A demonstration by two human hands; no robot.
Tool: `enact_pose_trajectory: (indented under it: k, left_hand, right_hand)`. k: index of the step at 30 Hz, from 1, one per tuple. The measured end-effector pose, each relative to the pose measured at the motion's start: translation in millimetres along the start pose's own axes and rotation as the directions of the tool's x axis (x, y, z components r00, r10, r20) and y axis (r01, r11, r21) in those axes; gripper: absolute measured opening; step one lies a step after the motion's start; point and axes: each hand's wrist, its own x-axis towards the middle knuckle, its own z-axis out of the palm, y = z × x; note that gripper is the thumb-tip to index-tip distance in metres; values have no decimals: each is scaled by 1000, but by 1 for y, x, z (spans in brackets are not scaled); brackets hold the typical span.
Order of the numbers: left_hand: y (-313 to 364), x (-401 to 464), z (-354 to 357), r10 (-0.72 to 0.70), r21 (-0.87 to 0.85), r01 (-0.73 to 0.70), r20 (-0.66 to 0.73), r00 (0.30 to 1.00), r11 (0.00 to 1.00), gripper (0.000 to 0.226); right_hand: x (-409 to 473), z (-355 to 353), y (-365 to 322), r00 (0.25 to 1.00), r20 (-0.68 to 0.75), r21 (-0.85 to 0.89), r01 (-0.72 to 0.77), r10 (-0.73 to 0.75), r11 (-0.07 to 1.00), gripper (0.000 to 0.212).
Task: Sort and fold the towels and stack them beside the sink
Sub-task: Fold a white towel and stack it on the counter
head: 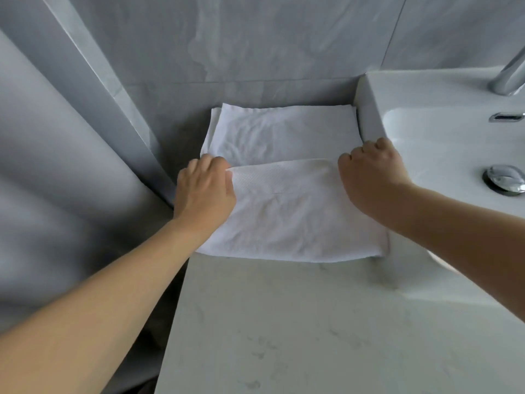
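Note:
A white towel (287, 211) lies on the pale marble counter (284, 322), pushed up against the left side of the white sink (443, 155). Its near half is folded over and its free edge runs across the middle, leaving the far half (278, 132) bare up to the wall. My left hand (203, 191) pinches the left end of that folded edge. My right hand (369, 177) grips the right end of the same edge, close to the sink's wall. Whether more towels lie underneath is hidden.
A grey tiled wall (255, 52) stands right behind the towel. A chrome tap (511, 75), an overflow slot (505, 117) and a chrome drain plug (504, 179) belong to the sink on the right. The counter's left edge drops off beside a grey panel (56, 166).

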Motion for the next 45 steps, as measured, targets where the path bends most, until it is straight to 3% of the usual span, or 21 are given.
enact_pose_trajectory:
  k: [3,5,8,16,19,22,27,31,35,40,42,45]
  left_hand:
    - [-10,33,1,-117,-242,103,-45,992,965,28]
    - [-17,55,5,-174,-421,197,93,980,886,26]
    - [-26,77,15,-209,-496,340,301,930,799,13]
    - [-37,179,41,-377,-727,352,138,916,589,14]
    - [-38,204,69,-389,-631,423,202,899,650,3]
    - [-42,206,99,-413,-423,482,249,876,767,20]
    - [-41,207,101,-341,-402,369,143,929,838,21]
    - [-39,205,107,-287,-308,304,100,953,901,20]
    - [-36,204,117,-291,-254,301,74,954,919,23]
    - [-38,204,122,-348,-323,342,40,937,882,18]
    - [-40,206,123,-386,-367,377,52,921,850,22]
    - [-41,207,121,-403,-387,396,68,913,832,27]
  right_hand:
    - [37,-8,19,994,-8,25,-110,110,994,27]
    - [61,-9,29,986,4,67,-167,167,984,29]
    - [95,-4,40,975,82,121,-216,207,969,28]
    - [166,18,56,955,157,112,-270,251,956,31]
    - [182,31,54,971,133,11,-204,201,979,30]
    - [195,45,44,977,124,-54,-166,172,985,30]
    - [209,52,46,973,84,31,-216,213,976,27]
    - [216,51,47,973,117,-83,-193,201,978,27]
    - [215,54,40,961,188,-91,-187,201,978,30]
    - [220,39,28,951,241,-209,-145,194,967,35]
    - [222,31,18,966,172,-165,-163,191,973,36]
    - [221,34,-5,993,-88,141,-65,77,988,31]
